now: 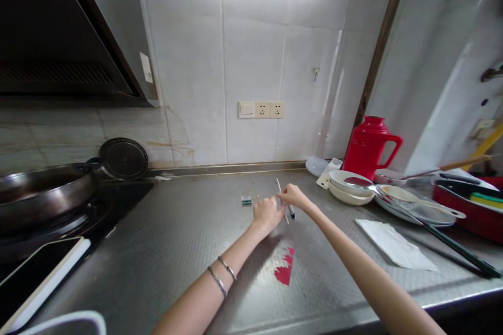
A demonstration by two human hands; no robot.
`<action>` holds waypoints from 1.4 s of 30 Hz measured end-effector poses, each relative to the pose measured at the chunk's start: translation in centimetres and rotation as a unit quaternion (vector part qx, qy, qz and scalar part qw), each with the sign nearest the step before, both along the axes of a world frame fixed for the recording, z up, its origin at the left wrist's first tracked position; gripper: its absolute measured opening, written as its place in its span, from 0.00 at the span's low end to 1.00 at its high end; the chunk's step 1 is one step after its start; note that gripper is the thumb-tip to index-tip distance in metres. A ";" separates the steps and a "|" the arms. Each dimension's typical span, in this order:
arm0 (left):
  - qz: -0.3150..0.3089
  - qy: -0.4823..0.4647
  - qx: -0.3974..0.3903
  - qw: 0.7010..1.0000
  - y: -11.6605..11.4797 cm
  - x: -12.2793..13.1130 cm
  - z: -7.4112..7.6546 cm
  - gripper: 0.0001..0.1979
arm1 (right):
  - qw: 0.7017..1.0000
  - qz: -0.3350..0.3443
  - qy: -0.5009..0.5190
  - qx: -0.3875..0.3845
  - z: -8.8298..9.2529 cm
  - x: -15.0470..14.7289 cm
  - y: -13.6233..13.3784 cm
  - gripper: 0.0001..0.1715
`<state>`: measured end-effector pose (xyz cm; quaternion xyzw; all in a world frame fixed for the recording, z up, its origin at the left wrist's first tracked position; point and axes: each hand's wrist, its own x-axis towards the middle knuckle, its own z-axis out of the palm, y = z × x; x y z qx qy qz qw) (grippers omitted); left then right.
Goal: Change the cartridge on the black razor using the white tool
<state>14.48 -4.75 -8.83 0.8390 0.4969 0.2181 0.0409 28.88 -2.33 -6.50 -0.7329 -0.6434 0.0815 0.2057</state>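
Note:
Over the middle of the counter (188,241) my left hand (269,214) and my right hand (295,198) come together, fingers closed in a pinch. Between them runs a thin white stick (278,185); its upper end sticks out above my right fingertips, its lower end below my left ones. The part inside the fingers is hidden. Just under my right hand lies a pen (291,211) with a dark end, partly covered. A small clear case with blue-green in it (245,200) sits left of my hands. Nearer me is a red paper piece (285,269) with a jagged edge.
On the right stand a red thermos jug (367,149), stacked bowls (348,194), a red pan (463,214) and a white napkin (395,243). A steel pot (47,193) is on the left stove, with a phone-like device (41,282) in front. Wall sockets (269,110) are behind.

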 end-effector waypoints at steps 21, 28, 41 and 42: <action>-0.120 -0.015 -0.035 0.992 11.0 -10.8 -2.2 0.24 | 0.985 -0.026 -0.032 -0.168 -2.6 7.3 0.7 0.13; -0.120 -0.033 -0.057 0.991 11.3 -11.1 -3.3 0.24 | 0.986 -0.017 -0.065 -0.152 -2.9 6.8 0.5 0.17; -0.113 -0.062 -0.080 0.988 10.4 -9.7 -3.5 0.30 | 0.991 -0.025 -0.122 -0.054 -1.3 5.3 -0.3 0.14; -0.112 -0.064 -0.079 0.988 10.4 -9.7 -3.5 0.30 | 0.991 -0.024 -0.120 -0.058 -1.4 5.0 -0.4 0.14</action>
